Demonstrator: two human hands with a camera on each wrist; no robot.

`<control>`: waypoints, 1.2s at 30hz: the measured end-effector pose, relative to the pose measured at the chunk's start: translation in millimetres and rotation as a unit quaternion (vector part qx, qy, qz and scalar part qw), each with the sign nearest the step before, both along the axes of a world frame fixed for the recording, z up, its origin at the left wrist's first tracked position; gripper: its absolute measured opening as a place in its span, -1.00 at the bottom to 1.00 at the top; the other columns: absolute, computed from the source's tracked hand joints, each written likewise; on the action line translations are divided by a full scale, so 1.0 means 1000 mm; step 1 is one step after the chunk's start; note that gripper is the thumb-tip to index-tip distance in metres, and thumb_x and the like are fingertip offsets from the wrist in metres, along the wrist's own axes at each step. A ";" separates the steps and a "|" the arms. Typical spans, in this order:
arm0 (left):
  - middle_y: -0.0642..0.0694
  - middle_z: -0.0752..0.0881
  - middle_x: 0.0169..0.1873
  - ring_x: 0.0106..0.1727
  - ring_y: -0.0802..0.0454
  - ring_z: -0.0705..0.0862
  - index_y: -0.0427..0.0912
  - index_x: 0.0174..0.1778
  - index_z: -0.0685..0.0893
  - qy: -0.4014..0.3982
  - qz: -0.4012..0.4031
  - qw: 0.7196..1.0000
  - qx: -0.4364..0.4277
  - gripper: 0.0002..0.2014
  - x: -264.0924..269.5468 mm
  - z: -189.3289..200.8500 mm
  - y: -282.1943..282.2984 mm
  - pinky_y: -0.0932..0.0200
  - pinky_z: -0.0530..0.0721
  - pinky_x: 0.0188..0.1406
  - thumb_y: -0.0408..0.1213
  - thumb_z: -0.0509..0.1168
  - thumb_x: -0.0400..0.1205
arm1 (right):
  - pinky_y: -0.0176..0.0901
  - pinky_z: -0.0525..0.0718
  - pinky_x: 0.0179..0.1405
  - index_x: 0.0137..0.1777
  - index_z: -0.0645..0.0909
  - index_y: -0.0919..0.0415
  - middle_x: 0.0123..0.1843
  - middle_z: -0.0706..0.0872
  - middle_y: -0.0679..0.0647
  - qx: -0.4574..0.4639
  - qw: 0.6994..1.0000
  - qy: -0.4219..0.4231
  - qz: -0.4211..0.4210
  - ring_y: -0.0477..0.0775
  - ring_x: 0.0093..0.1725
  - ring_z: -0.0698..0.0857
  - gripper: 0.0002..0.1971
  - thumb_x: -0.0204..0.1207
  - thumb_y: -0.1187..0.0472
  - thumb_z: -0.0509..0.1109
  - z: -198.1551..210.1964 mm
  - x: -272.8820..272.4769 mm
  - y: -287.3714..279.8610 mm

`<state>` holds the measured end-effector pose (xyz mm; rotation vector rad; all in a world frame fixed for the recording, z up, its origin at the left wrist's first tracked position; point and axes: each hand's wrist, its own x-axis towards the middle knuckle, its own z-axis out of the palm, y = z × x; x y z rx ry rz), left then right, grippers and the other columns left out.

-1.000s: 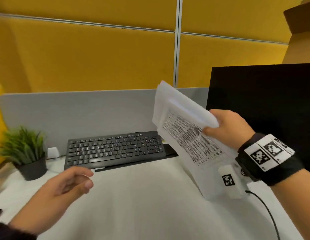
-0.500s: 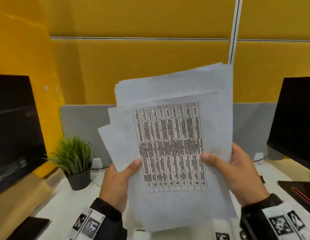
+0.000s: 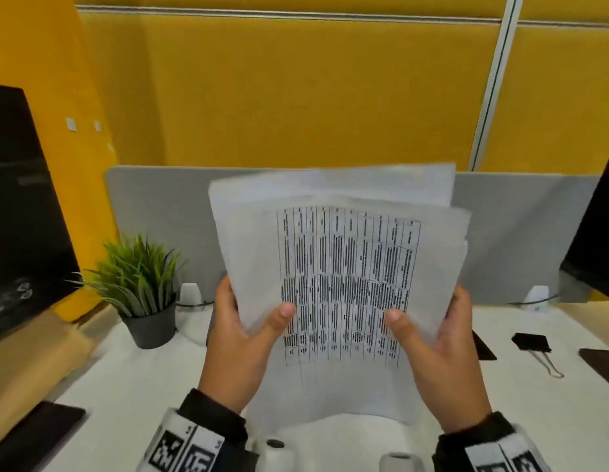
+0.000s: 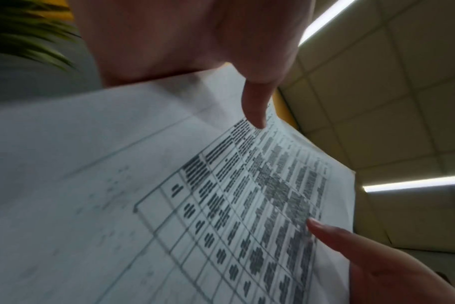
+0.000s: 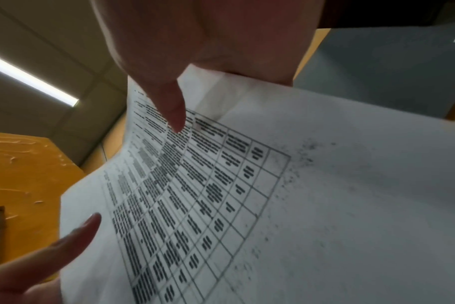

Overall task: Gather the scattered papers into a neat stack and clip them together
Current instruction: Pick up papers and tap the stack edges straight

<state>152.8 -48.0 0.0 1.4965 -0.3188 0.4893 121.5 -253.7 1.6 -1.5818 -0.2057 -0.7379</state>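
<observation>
Papers (image 3: 337, 267) held upright between both hands above the worktop (image 3: 132, 386): left hand (image 3: 240, 338) clamps the left edge, right hand (image 3: 435, 349) the right edge, thumbs on the printed front sheet. Sheet edges uneven at top. Binder clip (image 3: 531, 343) lies on the worktop, right of the right hand.
</observation>
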 end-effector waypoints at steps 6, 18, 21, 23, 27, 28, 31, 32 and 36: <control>0.10 0.76 0.10 0.15 0.17 0.71 0.06 0.20 0.54 0.005 -0.025 0.998 -0.050 -0.23 0.005 -0.009 0.000 0.20 0.68 0.13 0.33 0.48 0.12 | -0.52 0.59 0.09 0.17 0.33 -0.33 0.19 0.62 -0.28 0.020 1.000 -0.022 -0.006 -0.24 0.23 0.63 -0.44 0.20 -0.04 0.49 -0.004 0.004 0.001; 0.18 0.71 0.03 0.06 0.44 0.65 0.14 0.15 0.49 -0.014 0.045 0.998 0.041 -0.59 -0.002 -0.005 -0.004 0.41 0.65 0.00 0.04 0.39 0.41 | -0.32 0.72 -0.05 0.09 0.52 -0.16 0.07 0.71 -0.11 -0.022 0.997 -0.003 -0.075 -0.21 0.08 0.69 -0.63 0.42 0.27 0.50 -0.008 0.001 0.009; 0.16 0.72 0.03 0.07 0.43 0.66 0.18 0.08 0.52 0.001 0.039 0.998 0.042 -0.77 -0.002 -0.007 -0.006 0.24 0.65 0.14 -0.16 0.30 0.53 | -0.60 0.62 -0.29 -0.02 0.49 -0.23 -0.05 0.71 -0.22 -0.018 0.999 -0.009 -0.050 -0.40 -0.05 0.68 -0.62 0.47 0.33 0.44 -0.003 -0.003 0.014; 0.18 0.76 0.01 0.07 0.38 0.68 0.16 0.10 0.54 -0.026 0.046 0.998 0.022 -0.76 -0.005 0.000 -0.005 0.32 0.66 0.08 -0.18 0.28 0.54 | -0.63 0.59 -0.26 -0.03 0.51 -0.24 -0.12 0.76 -0.26 -0.005 0.998 -0.042 -0.053 -0.39 -0.07 0.70 -0.63 0.47 0.33 0.44 0.005 -0.008 0.015; 0.34 0.74 -0.01 0.07 0.35 0.69 0.15 0.07 0.53 -0.062 0.042 0.997 -0.019 -0.72 -0.010 0.010 -0.006 0.45 0.63 -0.02 -0.13 0.30 0.44 | -0.66 0.56 -0.16 0.02 0.48 -0.26 -0.06 0.71 -0.45 -0.011 0.995 -0.085 -0.055 -0.40 -0.02 0.69 -0.59 0.45 0.33 0.44 0.013 -0.011 0.015; 0.33 0.74 -0.01 0.07 0.35 0.69 0.15 0.08 0.52 -0.054 0.038 0.998 -0.013 -0.69 -0.009 0.007 -0.008 0.43 0.63 -0.01 -0.12 0.32 0.43 | -0.65 0.55 -0.15 0.05 0.45 -0.29 -0.03 0.69 -0.44 -0.025 0.996 -0.075 -0.050 -0.38 0.01 0.68 -0.56 0.45 0.33 0.45 0.010 -0.010 0.016; 0.17 0.75 0.04 0.12 0.31 0.68 0.17 0.15 0.51 -0.005 0.025 1.000 0.007 -0.60 -0.005 -0.008 -0.011 0.22 0.63 0.13 -0.07 0.35 0.38 | -0.66 0.54 -0.16 0.10 0.40 -0.31 0.00 0.68 -0.35 -0.046 0.998 -0.014 -0.026 -0.43 0.02 0.63 -0.53 0.49 0.33 0.42 -0.001 -0.004 0.017; 0.17 0.75 0.03 0.12 0.32 0.68 0.17 0.14 0.53 0.001 0.026 1.000 0.003 -0.62 -0.004 -0.010 -0.011 0.18 0.62 0.16 -0.07 0.35 0.39 | -0.67 0.54 -0.20 0.07 0.40 -0.31 -0.02 0.68 -0.29 -0.041 0.999 0.000 -0.030 -0.44 -0.03 0.64 -0.55 0.51 0.34 0.41 -0.003 -0.002 0.016; 0.36 0.77 -0.07 0.04 0.39 0.69 0.13 0.07 0.58 -0.044 0.044 0.998 -0.029 -0.70 -0.010 0.004 -0.012 0.45 0.62 0.00 -0.18 0.31 0.42 | -0.62 0.56 -0.27 -0.06 0.43 -0.30 -0.11 0.72 -0.24 -0.001 0.998 -0.025 -0.052 -0.38 -0.13 0.68 -0.58 0.52 0.36 0.38 0.011 -0.008 0.010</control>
